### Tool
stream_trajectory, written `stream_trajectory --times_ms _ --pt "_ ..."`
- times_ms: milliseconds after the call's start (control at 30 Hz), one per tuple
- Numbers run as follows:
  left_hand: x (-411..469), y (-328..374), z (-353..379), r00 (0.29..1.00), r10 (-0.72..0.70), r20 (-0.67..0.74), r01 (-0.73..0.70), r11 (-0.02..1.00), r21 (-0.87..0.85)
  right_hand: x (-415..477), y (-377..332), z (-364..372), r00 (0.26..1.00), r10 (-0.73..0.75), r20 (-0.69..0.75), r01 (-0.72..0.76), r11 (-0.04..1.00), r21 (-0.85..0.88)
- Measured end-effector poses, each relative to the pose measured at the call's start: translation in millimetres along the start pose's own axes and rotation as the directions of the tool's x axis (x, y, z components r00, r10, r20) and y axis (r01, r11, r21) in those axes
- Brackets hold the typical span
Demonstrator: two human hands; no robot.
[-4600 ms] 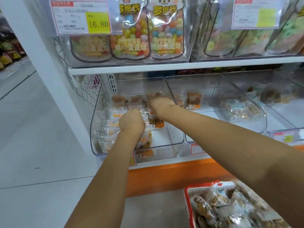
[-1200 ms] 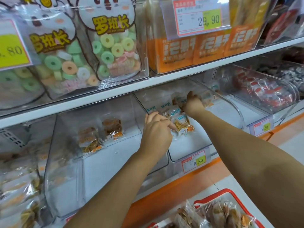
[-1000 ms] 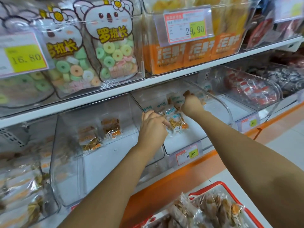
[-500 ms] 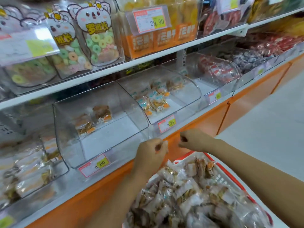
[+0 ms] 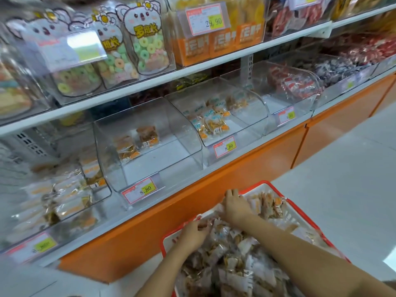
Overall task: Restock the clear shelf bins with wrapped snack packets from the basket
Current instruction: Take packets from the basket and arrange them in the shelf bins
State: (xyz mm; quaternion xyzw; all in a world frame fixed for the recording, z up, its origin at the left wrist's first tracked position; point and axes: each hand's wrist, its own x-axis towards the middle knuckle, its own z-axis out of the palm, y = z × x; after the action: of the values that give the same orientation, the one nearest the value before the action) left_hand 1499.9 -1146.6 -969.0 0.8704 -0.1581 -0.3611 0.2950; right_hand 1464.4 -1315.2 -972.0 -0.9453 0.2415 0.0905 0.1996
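Clear-wrapped snack packets (image 5: 231,260): brown-orange pieces, heaped in the red-rimmed basket (image 5: 164,245) below the shelf bins (image 5: 150,151).
Left hand (image 5: 194,234): fingers curled, gripping packets.
Right hand (image 5: 235,207): fingers extended, resting on the heap.

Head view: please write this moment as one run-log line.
step: reaching into basket | left hand: among packets, grip unclear | right hand: fingers flat on packets | bin: room left

My red basket (image 5: 263,182) sits on the floor below the shelf, heaped with wrapped snack packets (image 5: 235,264). The clear bins (image 5: 186,136) above it hold few.
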Motion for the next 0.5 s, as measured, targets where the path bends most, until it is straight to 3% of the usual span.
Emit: stream_trajectory --times_ms 33,67,133,167,200,233,300,433,500 --pt "-0.9 0.8 -4.1 1.000 0.001 -0.030 -0.002 0.999 -0.046 -0.3 -1.6 -7.5 1.000 0.029 0.005 -0.030 0.986 0.167" --pt "-2.0 1.9 -8.9 0.998 0.000 -0.056 -0.006 0.994 -0.106 -1.8 -3.6 -19.6 0.996 0.063 0.058 -0.081 0.906 0.416" --pt "-8.0 10.9 -19.5 0.998 -0.002 -0.056 -0.016 0.947 -0.322 -6.8 -6.1 -51.1 0.953 -0.056 0.297 -0.231 0.501 0.834" --pt "-11.9 16.5 -23.6 1.000 -0.010 -0.024 -0.003 0.872 -0.490 -10.4 -4.7 -65.9 0.901 -0.194 0.388 -0.324 0.291 0.900" --pt "-17.6 24.4 -27.2 1.000 -0.003 0.011 0.009 0.767 -0.642 -13.4 -2.9 -78.2 0.856 -0.303 0.419 -0.391 0.152 0.908" --pt "-22.2 32.1 -30.1 0.999 0.021 0.024 0.003 0.677 -0.736 -16.9 -1.8 -88.4 0.826 -0.374 0.422 -0.423 0.086 0.902" --pt "-31.1 46.3 -35.4 0.996 0.087 -0.028 -0.076 0.621 -0.780 -23.4 -3.2 -102.2 0.806 -0.441 0.394 -0.396 0.091 0.914" --pt "-46.4 75.1 -47.7 0.968 0.154 -0.199 -0.250 0.687 -0.682 -29.4 -8.4 -124.0 0.889 -0.398 0.225 -0.091 0.328 0.940" --pt "-52.8 88.9 -54.3 0.938 0.188 -0.289 -0.335 0.700 -0.631 -30.7 -7.1 -136.3 0.934 -0.337 0.118 0.020 0.378 0.926"
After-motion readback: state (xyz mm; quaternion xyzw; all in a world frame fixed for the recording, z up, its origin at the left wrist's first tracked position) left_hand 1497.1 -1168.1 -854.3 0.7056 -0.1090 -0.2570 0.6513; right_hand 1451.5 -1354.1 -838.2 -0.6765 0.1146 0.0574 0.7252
